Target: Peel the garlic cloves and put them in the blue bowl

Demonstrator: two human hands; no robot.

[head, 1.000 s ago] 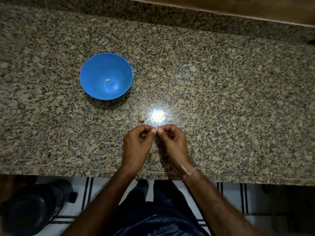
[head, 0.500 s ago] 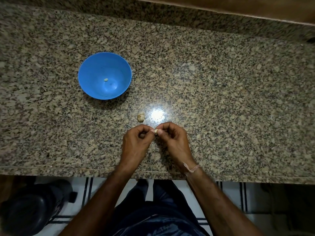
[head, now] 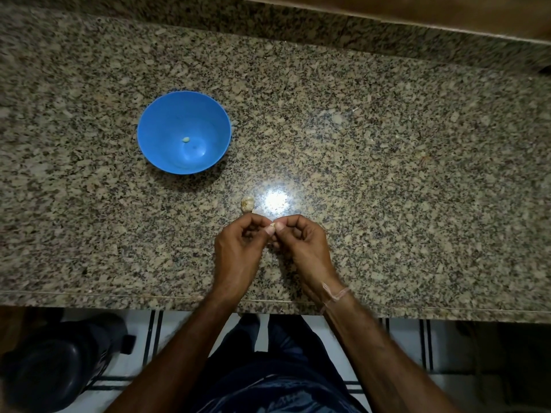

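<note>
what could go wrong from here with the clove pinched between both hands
The small garlic clove is pinched only by fingertips of the left hand and right hand; it might slip and fall to the countertop or past its near edge.
The garlic piece lies just beyond the knuckles and could get knocked away.
The blue bowl sits off to the left, so a tossed clove may miss.

The bench (head: pixel 387 144) is rocking speckled tan, grey and black granite, the bowl (head: pixel 167 120) is looking bright blue around a pale yellowish clove (head: pixel 185 139), floor tiles (head: pixel 404 341) showing white with dark stripes.
</note>
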